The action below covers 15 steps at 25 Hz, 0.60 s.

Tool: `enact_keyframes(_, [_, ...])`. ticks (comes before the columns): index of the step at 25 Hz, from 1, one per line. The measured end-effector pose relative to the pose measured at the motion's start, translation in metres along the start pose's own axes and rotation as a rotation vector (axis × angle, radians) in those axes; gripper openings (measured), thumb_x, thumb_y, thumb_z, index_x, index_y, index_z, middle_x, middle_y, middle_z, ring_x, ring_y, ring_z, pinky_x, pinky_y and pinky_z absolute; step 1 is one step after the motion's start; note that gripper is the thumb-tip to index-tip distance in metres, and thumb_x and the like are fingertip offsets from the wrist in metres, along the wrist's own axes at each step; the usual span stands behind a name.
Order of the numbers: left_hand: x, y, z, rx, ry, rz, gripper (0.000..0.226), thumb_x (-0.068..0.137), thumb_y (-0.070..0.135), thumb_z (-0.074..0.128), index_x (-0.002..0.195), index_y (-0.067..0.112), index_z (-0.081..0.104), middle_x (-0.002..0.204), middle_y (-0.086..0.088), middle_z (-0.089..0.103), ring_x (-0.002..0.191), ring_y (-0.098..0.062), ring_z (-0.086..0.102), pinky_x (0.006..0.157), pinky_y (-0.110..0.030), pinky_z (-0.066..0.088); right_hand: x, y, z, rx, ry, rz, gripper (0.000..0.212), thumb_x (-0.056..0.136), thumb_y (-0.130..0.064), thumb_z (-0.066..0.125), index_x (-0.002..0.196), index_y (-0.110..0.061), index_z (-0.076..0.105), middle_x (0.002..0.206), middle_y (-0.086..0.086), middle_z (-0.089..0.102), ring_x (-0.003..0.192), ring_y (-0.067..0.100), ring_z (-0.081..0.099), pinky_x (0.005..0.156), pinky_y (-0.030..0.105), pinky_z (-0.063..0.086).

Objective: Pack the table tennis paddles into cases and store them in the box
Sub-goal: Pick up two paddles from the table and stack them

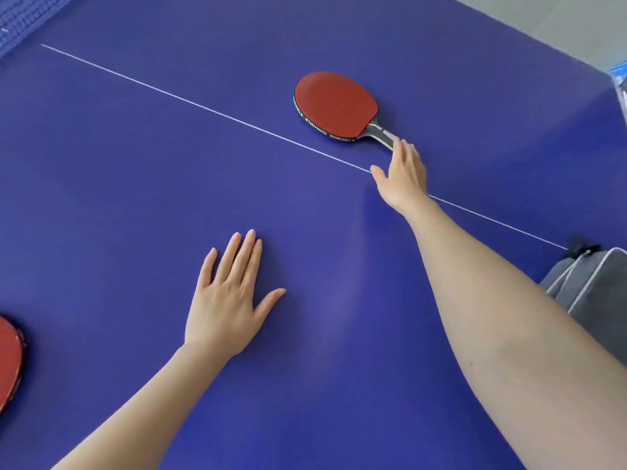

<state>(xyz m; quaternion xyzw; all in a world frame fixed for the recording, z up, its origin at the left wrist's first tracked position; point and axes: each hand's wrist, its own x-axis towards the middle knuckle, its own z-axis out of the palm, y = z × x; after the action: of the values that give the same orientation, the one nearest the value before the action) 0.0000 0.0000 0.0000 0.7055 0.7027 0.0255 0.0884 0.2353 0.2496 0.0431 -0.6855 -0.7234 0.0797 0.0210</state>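
— Nearest us, the left hand (227,300) lies flat on the blue table (135,205), fingers straight, thumb spread, holding nothing.
— And the right hand (403,178)?
— Stretched out, fingers straight, tips touching the handle end of one red-faced paddle (336,103), which lies flat just beyond the white centre line (203,107).
— Only one paddle?
— Two. A second red paddle (8,361) is cut off by the left edge. There's one grey case (597,293) at the right and one net (20,18) far left.

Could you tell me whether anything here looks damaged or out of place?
Nothing stands out. The red paddle lies flat and intact, right hand touching its handle; the left hand rests flat on the table.
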Motion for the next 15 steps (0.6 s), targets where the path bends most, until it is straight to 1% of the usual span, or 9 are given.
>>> enact_keyframes(2, [0.002,0.0,0.001,0.004,0.034,-0.011,0.08,0.093,0.063,0.018,0.151,0.008,0.024,0.16,-0.002,0.018,0.148,-0.019,0.015,0.118,-0.046,0.017,0.024,-0.003,0.0,-0.047,-0.016,0.021,0.07,0.099,-0.037,0.041,0.15,-0.004,0.007,0.159,0.013,0.009,0.147,0.027,0.006,0.118,0.044,0.015])
enact_keyframes(4, [-0.001,-0.002,0.009,0.048,0.098,0.003,0.079,0.093,0.063,0.02,0.151,0.008,0.025,0.16,-0.002,0.018,0.148,-0.019,0.015,0.118,-0.046,0.018,0.045,-0.003,0.0,-0.072,-0.038,0.064,0.069,0.1,-0.038,0.039,0.15,-0.005,0.006,0.158,0.013,0.013,0.146,0.028,0.01,0.116,0.046,0.018])
enact_keyframes(5, [0.0,-0.002,0.01,0.047,0.106,0.003,0.079,0.093,0.063,0.02,0.151,0.008,0.025,0.16,-0.002,0.019,0.148,-0.019,0.016,0.118,-0.046,0.018,0.052,-0.004,0.004,-0.098,-0.038,0.075,0.067,0.1,-0.037,0.04,0.149,-0.004,0.01,0.156,0.014,0.02,0.144,0.03,0.017,0.113,0.047,0.023])
enact_keyframes(7, [0.002,-0.002,0.01,0.053,0.103,0.003,0.079,0.094,0.063,0.02,0.151,0.009,0.025,0.16,-0.001,0.019,0.148,-0.019,0.016,0.118,-0.046,0.018,0.052,-0.004,0.011,-0.157,0.02,0.065,0.055,0.099,-0.033,0.043,0.142,-0.003,0.027,0.144,0.017,0.034,0.133,0.032,0.031,0.102,0.046,0.032])
enact_keyframes(9, [0.002,-0.001,0.01,0.073,0.105,0.007,0.079,0.094,0.063,0.02,0.151,0.009,0.025,0.16,-0.001,0.018,0.148,-0.019,0.015,0.118,-0.047,0.019,0.048,-0.003,0.016,-0.144,0.107,0.04,0.043,0.099,-0.031,0.046,0.131,-0.003,0.042,0.133,0.016,0.042,0.124,0.032,0.039,0.094,0.045,0.036])
enact_keyframes(12, [0.002,-0.002,0.01,0.07,0.102,0.001,0.078,0.094,0.063,0.02,0.151,0.009,0.025,0.16,-0.001,0.019,0.148,-0.019,0.016,0.118,-0.046,0.019,0.037,-0.006,0.02,0.028,0.109,0.018,0.038,0.096,-0.034,0.051,0.119,-0.004,0.049,0.125,0.015,0.049,0.117,0.031,0.045,0.092,0.043,0.038])
enact_keyframes(15, [0.002,0.0,0.009,0.067,0.106,-0.002,0.078,0.094,0.062,0.02,0.15,0.009,0.027,0.159,-0.002,0.021,0.147,-0.02,0.018,0.118,-0.046,0.019,0.012,-0.011,0.021,0.258,0.104,0.04,0.035,0.094,-0.033,0.054,0.11,-0.002,0.052,0.117,0.014,0.052,0.107,0.03,0.049,0.083,0.033,0.038])
